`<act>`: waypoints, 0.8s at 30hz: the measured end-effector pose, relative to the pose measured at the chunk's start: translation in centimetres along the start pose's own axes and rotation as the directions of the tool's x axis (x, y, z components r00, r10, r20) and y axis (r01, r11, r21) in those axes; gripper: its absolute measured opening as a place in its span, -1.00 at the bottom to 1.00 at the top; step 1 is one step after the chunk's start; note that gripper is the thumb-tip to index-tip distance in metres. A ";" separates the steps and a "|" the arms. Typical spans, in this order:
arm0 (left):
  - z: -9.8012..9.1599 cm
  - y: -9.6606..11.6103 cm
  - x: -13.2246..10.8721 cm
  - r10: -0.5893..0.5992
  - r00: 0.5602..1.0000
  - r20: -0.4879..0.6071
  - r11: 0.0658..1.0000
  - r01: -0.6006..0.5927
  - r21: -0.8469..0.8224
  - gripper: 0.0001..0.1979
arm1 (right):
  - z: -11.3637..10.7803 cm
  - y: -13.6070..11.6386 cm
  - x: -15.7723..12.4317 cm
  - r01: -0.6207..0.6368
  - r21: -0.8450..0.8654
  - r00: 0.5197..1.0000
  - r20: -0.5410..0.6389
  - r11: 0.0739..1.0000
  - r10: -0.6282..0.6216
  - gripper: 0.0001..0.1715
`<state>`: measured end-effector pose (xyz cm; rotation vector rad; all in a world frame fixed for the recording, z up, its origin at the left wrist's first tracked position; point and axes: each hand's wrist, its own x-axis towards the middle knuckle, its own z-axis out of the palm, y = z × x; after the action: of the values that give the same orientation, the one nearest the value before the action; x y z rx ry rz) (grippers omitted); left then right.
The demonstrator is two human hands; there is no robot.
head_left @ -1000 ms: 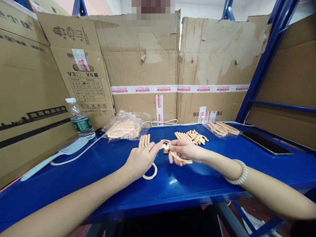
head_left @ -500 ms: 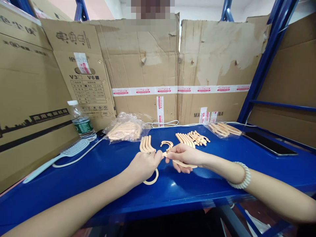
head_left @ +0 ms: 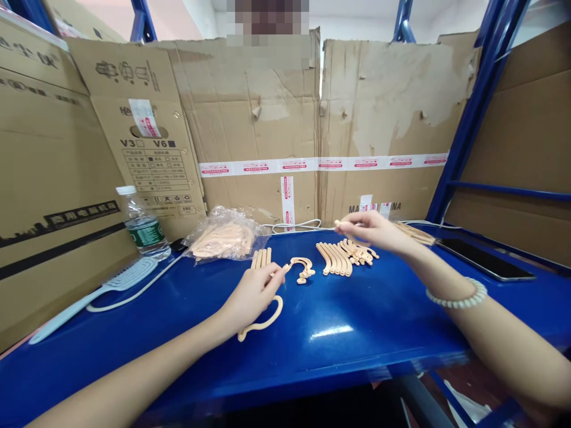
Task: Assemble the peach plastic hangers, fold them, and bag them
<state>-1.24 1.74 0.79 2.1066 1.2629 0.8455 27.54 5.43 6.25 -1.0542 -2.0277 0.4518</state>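
Note:
My left hand (head_left: 254, 292) rests on the blue table (head_left: 348, 321), fingers pinched round a curved tan plastic piece (head_left: 263, 321) that loops out below the palm. My right hand (head_left: 375, 230) hovers over the far right of the table, fingers closed on a thin tan strip (head_left: 345, 224). Just below it lies a row of tan curved pieces (head_left: 341, 257). A small hooked tan part (head_left: 303, 267) lies between my hands. A few straight tan strips (head_left: 261, 258) lie just beyond my left fingers.
A clear bag of tan pieces (head_left: 225, 236), a water bottle (head_left: 141, 224) and a pale comb (head_left: 96, 292) lie at the left. More tan strips (head_left: 417, 233) and a dark phone (head_left: 484, 258) sit at the right. Cardboard boxes (head_left: 267, 119) wall the back; a white cable (head_left: 294, 225) runs along them.
My hands have come apart. The right hand lifted away to the far right over the row of pieces with a thin strip; the left hand stayed holding the curved piece.

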 end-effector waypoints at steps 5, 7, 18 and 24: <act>-0.1 -0.4 0.8 -0.199 0.973 0.118 0.920 0.227 -0.321 -0.59 | -4.3 4.1 0.8 -0.008 -0.350 0.990 -0.132 0.937 -0.041 -0.76; -0.2 -0.7 1.1 -0.231 0.962 0.148 0.870 0.273 -0.410 -0.55 | -3.9 5.2 1.1 0.013 -0.481 0.998 -0.046 0.877 -0.040 -0.81; -1.0 -0.7 1.2 -0.347 0.928 0.138 0.608 0.335 -0.720 -0.76 | -1.9 5.9 0.7 0.066 -0.606 0.963 0.247 0.793 0.108 -0.58; -1.1 -0.1 0.6 -0.319 0.938 0.135 0.572 0.304 -0.762 -0.84 | 4.8 -2.9 -1.7 0.590 -0.418 0.783 0.086 0.691 -0.616 -0.61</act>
<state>-1.94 2.50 1.57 1.1308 0.9654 1.0057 22.89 2.53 4.21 -0.5444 -2.3195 -0.3922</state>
